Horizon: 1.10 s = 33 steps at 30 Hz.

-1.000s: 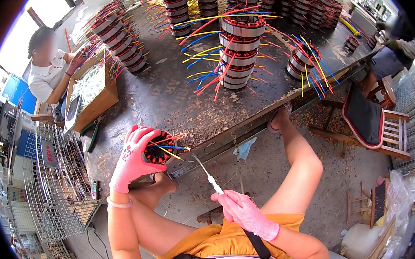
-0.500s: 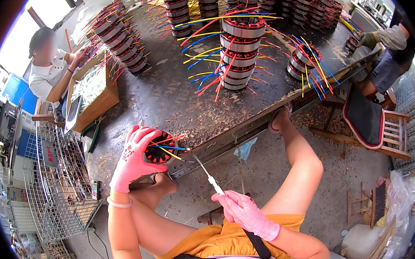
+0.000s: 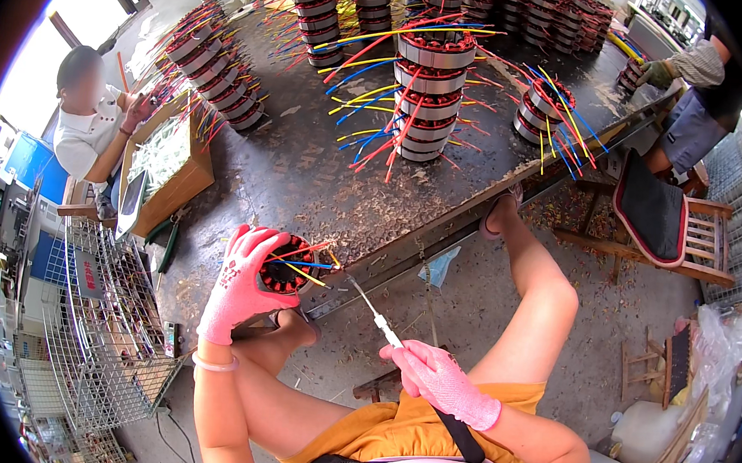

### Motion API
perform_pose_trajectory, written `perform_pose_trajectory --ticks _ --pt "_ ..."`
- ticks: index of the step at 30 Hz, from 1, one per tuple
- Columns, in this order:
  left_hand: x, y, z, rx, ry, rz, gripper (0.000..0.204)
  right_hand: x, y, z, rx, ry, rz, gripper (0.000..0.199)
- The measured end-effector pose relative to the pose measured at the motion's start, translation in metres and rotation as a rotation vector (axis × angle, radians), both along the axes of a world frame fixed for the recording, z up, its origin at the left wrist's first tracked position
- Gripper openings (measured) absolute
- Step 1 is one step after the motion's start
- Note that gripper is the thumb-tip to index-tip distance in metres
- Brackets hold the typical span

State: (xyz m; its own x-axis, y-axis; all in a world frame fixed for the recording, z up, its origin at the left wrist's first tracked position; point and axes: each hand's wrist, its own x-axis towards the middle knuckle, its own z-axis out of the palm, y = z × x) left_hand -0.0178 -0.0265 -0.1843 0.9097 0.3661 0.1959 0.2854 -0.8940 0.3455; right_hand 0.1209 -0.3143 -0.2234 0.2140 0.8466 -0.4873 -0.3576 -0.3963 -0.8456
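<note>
My left hand (image 3: 243, 276), in a pink glove, grips a motor stator (image 3: 284, 287) near the table's front edge. Its dark core has red windings. Red, blue and yellow lead wires (image 3: 307, 265) stick out of it to the right. A small orange spot shows by the wire ends; I cannot tell whether it is a flame. In my right hand (image 3: 445, 379), also gloved in pink, is a slender tool with a white handle and a thin shaft (image 3: 369, 302). Its tip points at the wire ends, slightly apart from them.
Stacked stators (image 3: 430, 94) with loose wires stand on the dark worktable (image 3: 307, 167). At left are a cardboard box (image 3: 188, 163), green-handled pliers (image 3: 168, 247), a wire rack (image 3: 106, 325) and a seated person (image 3: 85, 138). Another person's gloved hand (image 3: 657, 73) and a chair (image 3: 652, 208) are at right.
The bright spot at the wire ends now looks more orange and reaches higher. The tool tip has shifted very slightly; both hands stay nearly where they were.
</note>
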Motion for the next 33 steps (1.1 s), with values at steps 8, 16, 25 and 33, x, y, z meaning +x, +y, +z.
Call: perform_pose_trajectory --ticks 8,16,25,33 --pt "0.000 0.001 -0.001 0.001 0.007 -0.002 0.082 0.001 0.002 0.007 -0.019 0.039 0.001 0.036" --pt "-0.001 0.001 -0.003 -0.030 0.013 0.021 0.083 -0.001 0.000 -0.002 0.009 0.044 -0.023 0.035" --pt "-0.006 0.009 -0.005 -0.012 0.077 -0.072 0.088 -0.003 -0.002 -0.002 0.012 0.119 -0.087 0.032" --pt "-0.003 0.006 -0.003 -0.018 0.059 -0.059 0.092 -0.001 0.000 0.006 0.004 0.113 -0.066 0.033"
